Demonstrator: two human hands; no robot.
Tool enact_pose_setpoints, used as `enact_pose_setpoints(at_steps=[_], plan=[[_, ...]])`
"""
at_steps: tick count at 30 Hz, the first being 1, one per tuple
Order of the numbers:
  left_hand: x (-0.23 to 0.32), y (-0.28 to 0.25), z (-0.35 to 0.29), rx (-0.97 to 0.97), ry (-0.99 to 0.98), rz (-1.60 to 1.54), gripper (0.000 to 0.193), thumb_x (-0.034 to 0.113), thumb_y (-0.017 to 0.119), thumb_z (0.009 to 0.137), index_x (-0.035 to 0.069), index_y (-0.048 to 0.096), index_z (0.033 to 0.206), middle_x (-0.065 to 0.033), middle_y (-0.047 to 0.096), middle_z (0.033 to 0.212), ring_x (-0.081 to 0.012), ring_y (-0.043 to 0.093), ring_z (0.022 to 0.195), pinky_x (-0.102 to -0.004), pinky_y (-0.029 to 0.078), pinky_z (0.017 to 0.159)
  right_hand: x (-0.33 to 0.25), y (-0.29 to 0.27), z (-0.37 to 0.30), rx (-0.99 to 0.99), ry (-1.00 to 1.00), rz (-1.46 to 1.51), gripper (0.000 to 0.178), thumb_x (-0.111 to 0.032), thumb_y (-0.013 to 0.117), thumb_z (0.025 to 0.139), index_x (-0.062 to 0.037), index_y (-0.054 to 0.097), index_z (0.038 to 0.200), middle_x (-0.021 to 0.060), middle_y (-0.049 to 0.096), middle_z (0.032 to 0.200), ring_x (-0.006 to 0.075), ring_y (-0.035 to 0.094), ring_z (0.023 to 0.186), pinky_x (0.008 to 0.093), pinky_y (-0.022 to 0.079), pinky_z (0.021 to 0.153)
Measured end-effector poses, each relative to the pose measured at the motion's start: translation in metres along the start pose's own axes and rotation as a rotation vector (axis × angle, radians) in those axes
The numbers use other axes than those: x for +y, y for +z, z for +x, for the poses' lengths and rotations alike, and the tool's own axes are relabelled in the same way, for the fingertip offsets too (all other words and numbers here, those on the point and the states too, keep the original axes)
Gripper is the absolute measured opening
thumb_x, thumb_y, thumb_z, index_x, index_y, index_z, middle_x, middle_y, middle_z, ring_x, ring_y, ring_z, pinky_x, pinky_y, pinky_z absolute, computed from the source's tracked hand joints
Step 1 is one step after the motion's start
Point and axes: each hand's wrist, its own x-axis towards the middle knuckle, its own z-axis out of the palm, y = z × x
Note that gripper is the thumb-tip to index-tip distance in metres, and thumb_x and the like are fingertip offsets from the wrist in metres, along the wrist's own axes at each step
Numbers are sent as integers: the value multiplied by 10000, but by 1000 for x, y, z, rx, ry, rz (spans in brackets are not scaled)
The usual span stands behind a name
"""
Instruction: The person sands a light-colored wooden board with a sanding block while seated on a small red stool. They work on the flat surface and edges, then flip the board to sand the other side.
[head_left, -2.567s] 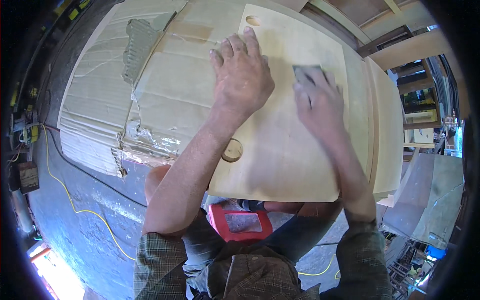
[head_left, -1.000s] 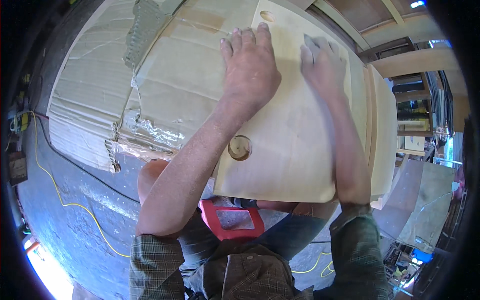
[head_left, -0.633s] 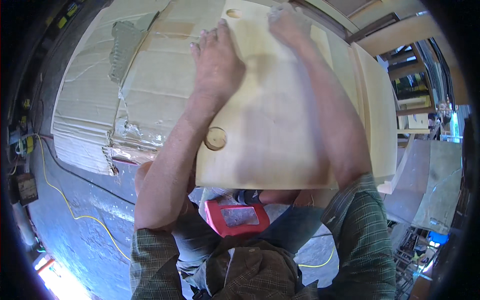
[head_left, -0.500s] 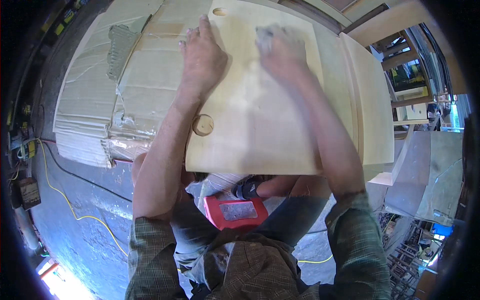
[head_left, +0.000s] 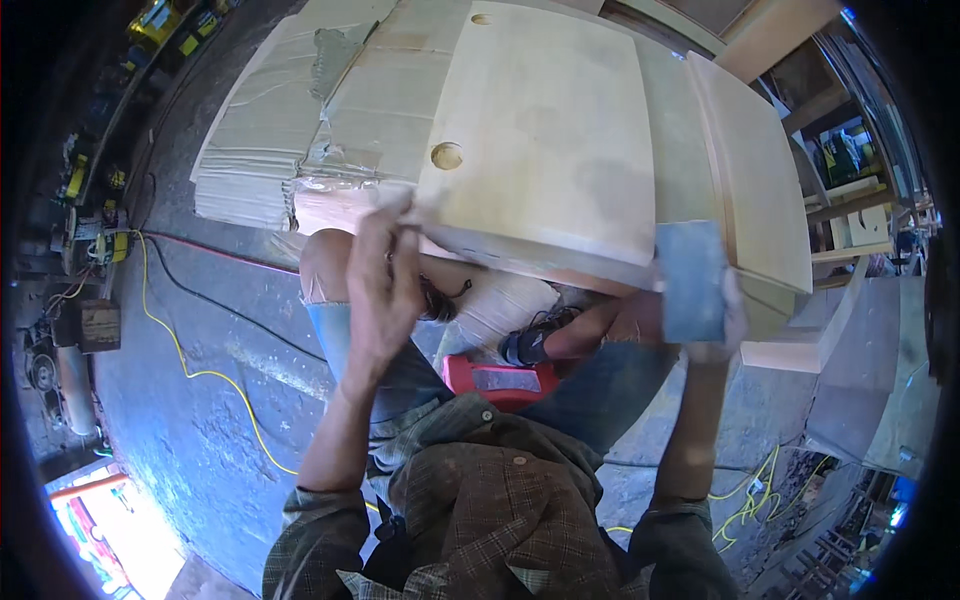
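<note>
A pale wooden panel [head_left: 545,130] with two round recesses along its left side lies in front of me, its near edge face showing. My left hand [head_left: 380,285] is at its near left corner, fingers curled against it; the fingertips are blurred. In my right hand [head_left: 735,310] is a flat grey-blue sanding block [head_left: 690,282], held upright beside the panel's near right corner. Its broad face hides most of my fingers. Whether the block touches the panel's edge, I cannot tell.
Beneath the panel, cardboard [head_left: 250,150] with torn tape spreads to the left. Another wooden board [head_left: 760,170] leans at the right. Between my legs sits a red plastic stool [head_left: 500,380]. A yellow cable [head_left: 205,373] crosses the floor, with tools along the far left.
Both hands have come off the panel's top face to its near corners. The right hand has turned, so the sanding block's face now shows. My view has shifted, and the near edge face has come into sight.
</note>
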Motion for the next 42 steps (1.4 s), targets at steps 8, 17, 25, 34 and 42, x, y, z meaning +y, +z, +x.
enact_pose_setpoints(at_steps=[8,17,25,34,42], plan=[[45,12,-50,-504,-208,-648,343,176,611,926,-33,562,1193,-131,583,1115,-161,554,1054,-308,456,883,70,75,-47,-246,225,-98,472,-271,467,932,98,510,1223,195,648,985,235,668,785,354,553,719],[38,16,-82,-313,-409,-786,145,158,654,904,22,647,953,-21,651,818,-82,580,709,-236,485,653,97,50,-83,-412,245,436,801,-584,224,960,90,365,1369,226,487,1340,338,520,1195,458,426,976],[65,63,-86,-186,-575,-1338,159,192,602,933,43,640,893,-72,679,846,-116,621,734,-275,512,679,77,74,-92,-310,-306,-674,907,-661,526,842,44,376,1392,177,402,1385,310,370,1294,411,285,1065],[71,92,-96,-205,-734,-1388,188,213,542,971,62,590,871,-34,627,791,-94,573,694,-256,491,612,96,81,-71,65,-456,-962,346,-30,569,895,82,533,1220,181,545,1159,269,578,1032,336,474,860],[45,82,-76,-383,-489,-794,209,228,534,979,41,618,940,-36,637,831,-103,579,746,-286,479,653,83,61,-37,147,-620,-1129,285,-125,534,939,47,576,1162,183,619,1056,283,596,971,352,471,831]])
